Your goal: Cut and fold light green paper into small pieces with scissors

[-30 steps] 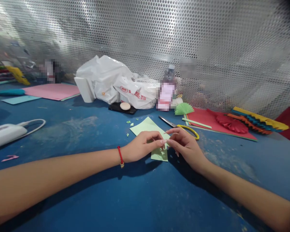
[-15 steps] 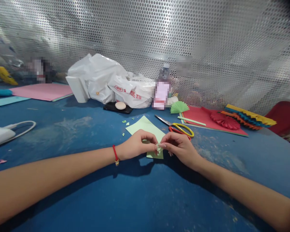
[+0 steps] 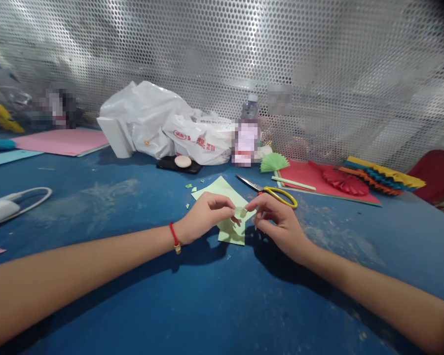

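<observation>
Between thumb and fingers, my left hand [image 3: 212,217] pinches a small piece of pale green paper [image 3: 240,212]. My right hand [image 3: 277,222] is open beside it, thumb and index finger apart; its index fingertip is at the piece's right edge, touching or very near. Beneath both hands lie light green paper sheets [image 3: 231,235] on the blue table. Tiny green paper scraps [image 3: 194,189] are scattered left of the sheets. Scissors [image 3: 261,189] with yellow and red handles rest just beyond my right hand, the red handle mostly hidden by it.
White plastic bags [image 3: 159,118], a black phone-like slab [image 3: 166,164] with a pale round object [image 3: 183,161], and a bottle [image 3: 247,138] stand at the back. Red paper [image 3: 303,175], a green fan [image 3: 274,162] and folded strips [image 3: 385,175] lie right. A white device with a cable [image 3: 2,209] is left.
My right hand has moved slightly right and its thumb and index finger have spread apart. My left hand keeps its pinch on the small paper piece, shifted slightly up and left.
</observation>
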{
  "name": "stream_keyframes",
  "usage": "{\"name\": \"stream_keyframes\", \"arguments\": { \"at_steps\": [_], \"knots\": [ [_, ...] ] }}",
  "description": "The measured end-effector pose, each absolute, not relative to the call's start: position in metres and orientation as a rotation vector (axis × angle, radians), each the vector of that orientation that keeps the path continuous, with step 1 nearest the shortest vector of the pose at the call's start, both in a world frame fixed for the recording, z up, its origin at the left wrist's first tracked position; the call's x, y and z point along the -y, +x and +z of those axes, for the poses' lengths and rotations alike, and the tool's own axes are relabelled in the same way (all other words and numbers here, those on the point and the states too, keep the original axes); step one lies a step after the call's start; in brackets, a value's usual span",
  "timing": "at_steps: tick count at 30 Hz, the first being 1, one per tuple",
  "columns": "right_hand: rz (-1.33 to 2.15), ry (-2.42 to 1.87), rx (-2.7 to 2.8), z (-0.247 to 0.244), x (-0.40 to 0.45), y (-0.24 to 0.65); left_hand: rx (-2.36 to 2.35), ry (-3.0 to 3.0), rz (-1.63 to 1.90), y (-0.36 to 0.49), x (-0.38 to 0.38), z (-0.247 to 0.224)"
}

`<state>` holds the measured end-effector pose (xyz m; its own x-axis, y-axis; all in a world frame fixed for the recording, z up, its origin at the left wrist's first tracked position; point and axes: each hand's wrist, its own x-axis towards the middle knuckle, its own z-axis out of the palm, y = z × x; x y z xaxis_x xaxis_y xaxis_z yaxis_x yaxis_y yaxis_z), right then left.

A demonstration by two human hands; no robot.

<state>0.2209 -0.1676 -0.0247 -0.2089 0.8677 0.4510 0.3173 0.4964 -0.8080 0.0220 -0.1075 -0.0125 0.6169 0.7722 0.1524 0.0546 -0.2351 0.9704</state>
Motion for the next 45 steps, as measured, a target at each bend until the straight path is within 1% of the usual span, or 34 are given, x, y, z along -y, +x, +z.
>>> {"name": "stream_keyframes", "arguments": {
  "at_steps": [5,9,19,27,31,36,45],
  "knots": [
    [0.632,-1.055,1.776,-0.0254,0.1679,0.2185,-0.722,1.789,0.848,0.0212,0.1078,-0.0126],
    [0.605,-1.087,1.752,-0.024,0.1675,0.2175,-0.714,1.812,0.824,0.0208,0.1087,-0.0128],
    [0.628,-1.092,1.76,-0.024,0.1668,0.2184,-0.688,1.988,0.82,0.0197,0.1106,-0.0096],
    [0.603,-1.051,1.715,-0.0234,0.1696,0.2177,-0.707,2.151,0.962,0.0192,0.1151,-0.0139],
    [0.549,-1.025,1.665,-0.0243,0.169,0.2174,-0.693,2.168,0.975,0.019,0.1152,-0.0156],
    [0.583,-1.007,1.639,-0.0243,0.1684,0.217,-0.701,2.164,0.971,0.0184,0.1148,-0.0161],
    [0.483,-0.969,1.743,-0.0268,0.167,0.2197,-0.67,2.169,0.97,0.0186,0.1149,-0.0156]
  ]
}}
